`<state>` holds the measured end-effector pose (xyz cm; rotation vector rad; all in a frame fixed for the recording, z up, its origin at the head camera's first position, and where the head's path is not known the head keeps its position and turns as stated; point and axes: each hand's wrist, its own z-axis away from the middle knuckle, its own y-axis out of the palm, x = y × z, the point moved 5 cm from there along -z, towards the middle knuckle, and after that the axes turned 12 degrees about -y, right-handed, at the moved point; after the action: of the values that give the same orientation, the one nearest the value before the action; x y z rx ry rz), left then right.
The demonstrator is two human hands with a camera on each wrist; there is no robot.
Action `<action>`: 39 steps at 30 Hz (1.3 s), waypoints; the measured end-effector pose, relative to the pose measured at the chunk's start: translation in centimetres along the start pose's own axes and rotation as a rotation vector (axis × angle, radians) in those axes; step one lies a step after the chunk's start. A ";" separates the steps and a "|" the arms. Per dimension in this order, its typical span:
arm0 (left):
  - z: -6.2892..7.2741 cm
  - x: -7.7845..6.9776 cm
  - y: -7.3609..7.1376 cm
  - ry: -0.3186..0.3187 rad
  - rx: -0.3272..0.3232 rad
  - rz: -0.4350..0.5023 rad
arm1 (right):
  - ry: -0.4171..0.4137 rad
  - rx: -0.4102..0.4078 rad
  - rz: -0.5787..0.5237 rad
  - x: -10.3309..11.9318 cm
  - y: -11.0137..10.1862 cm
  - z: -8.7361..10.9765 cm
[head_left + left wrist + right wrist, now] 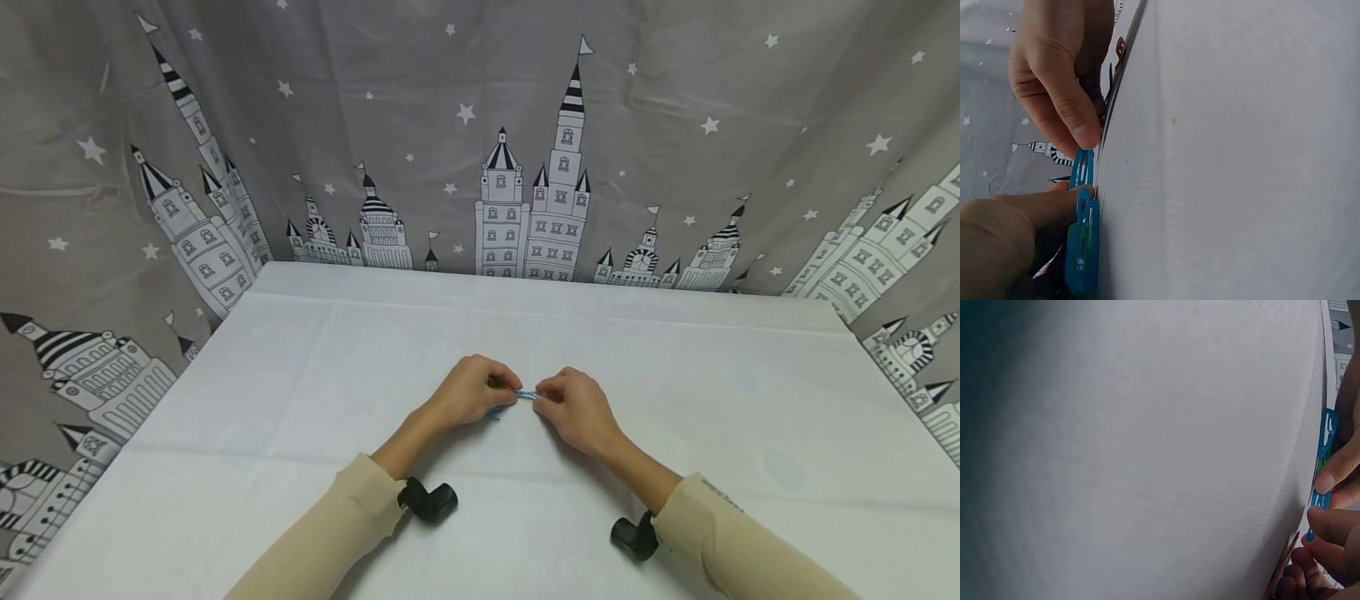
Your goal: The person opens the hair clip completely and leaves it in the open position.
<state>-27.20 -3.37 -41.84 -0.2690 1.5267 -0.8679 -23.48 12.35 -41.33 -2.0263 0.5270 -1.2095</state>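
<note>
Two blue snap hair clips show between the hands, with a bit of green beside one. My left hand [474, 390] pinches between thumb and fingers at the middle of the clips. One blue hair clip [1087, 250] juts back from its fingertips, and the other blue hair clip [527, 394] spans the small gap to the right hand. My right hand [579, 410] pinches that clip's far end with thumb and forefinger. Close beside the right hand's curled fingers is a slim brown clip-like piece [1120, 49], partly hidden by the hand.
A white-covered table [712, 400] lies beneath both hands. Behind it hangs a grey curtain [420, 108] printed with castles and stars. Black wrist cameras [429, 502] are strapped at both beige cuffs.
</note>
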 end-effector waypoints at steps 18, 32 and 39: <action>-0.1 0.0 0.2 -0.026 0.017 -0.008 | 0.020 0.025 0.032 0.3 0.1 0.0; 0.1 0.0 0.2 -0.024 0.010 -0.019 | 0.038 0.032 0.028 0.2 0.1 0.2; 0.2 -0.1 0.1 -0.021 0.000 -0.014 | 0.043 0.031 0.034 0.3 0.1 0.1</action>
<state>-27.01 -3.30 -41.83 -0.2879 1.5065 -0.8737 -23.22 12.19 -41.26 -1.9612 0.5580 -1.2365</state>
